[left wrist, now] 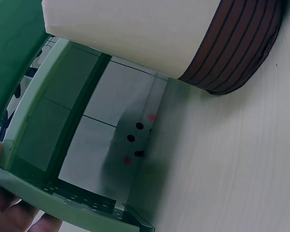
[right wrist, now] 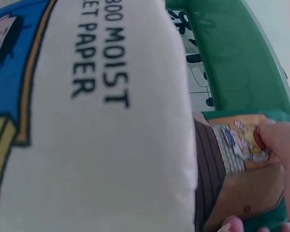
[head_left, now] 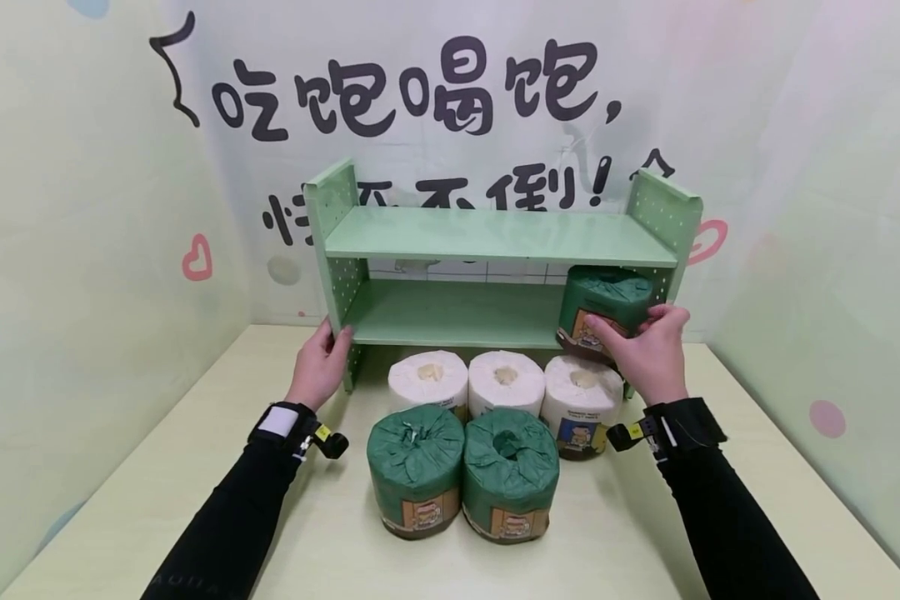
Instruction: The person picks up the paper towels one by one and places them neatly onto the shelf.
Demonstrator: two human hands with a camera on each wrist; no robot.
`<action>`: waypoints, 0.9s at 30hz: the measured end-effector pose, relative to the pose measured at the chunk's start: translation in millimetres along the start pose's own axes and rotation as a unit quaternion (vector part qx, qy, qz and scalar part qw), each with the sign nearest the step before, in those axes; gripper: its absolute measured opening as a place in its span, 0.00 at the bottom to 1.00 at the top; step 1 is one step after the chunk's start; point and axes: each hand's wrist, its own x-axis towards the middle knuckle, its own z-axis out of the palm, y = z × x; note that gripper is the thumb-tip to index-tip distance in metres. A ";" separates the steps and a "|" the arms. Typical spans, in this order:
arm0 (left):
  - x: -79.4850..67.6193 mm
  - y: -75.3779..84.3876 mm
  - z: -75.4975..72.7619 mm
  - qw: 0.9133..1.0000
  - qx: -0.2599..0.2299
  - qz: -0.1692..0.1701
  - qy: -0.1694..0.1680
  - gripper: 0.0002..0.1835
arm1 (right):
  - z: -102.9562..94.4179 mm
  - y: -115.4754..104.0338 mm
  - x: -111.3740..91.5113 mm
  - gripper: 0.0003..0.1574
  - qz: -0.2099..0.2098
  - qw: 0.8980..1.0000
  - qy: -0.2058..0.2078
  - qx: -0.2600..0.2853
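Observation:
My right hand (head_left: 651,354) grips a green-wrapped toilet paper roll (head_left: 607,302) at the right end of the lower shelf (head_left: 450,312); the roll is slightly tilted and its bottom overlaps the shelf's front edge. In the right wrist view, thumb and fingers span the printed label of this roll (right wrist: 246,193). On the other side, my left hand (head_left: 318,364) holds the left side panel of the green rack (head_left: 333,283), thumb in front and fingers behind. The left wrist view shows those fingers under the panel edge (left wrist: 67,212).
Three white toilet paper rolls (head_left: 429,379) stand in a row below the lower shelf's front. Before them, two more green rolls (head_left: 417,475) stand side by side on the pale wooden table (head_left: 330,533). The rack's upper shelf (head_left: 495,233) spans above. A printed backdrop (head_left: 420,150) hangs behind.

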 end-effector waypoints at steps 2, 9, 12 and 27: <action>-0.5 0.1 -0.3 1.000 -0.002 -0.002 -0.001 0.31 | 0.4 0.4 -0.3 0.52 -0.014 1.000 0.010 -0.007; -1.1 0.6 -0.5 1.000 0.003 -0.001 0.000 0.31 | -2.3 1.4 -2.0 0.37 -0.057 0.998 0.007 -0.039; -1.2 0.9 -0.3 1.000 0.002 -0.003 0.000 0.30 | -1.8 1.8 -2.2 0.35 -0.075 0.997 -0.002 -0.033; -0.7 0.1 -0.2 1.000 0.003 -0.005 -0.002 0.31 | 2.6 4.1 -2.4 0.27 -0.074 0.994 -0.072 -0.025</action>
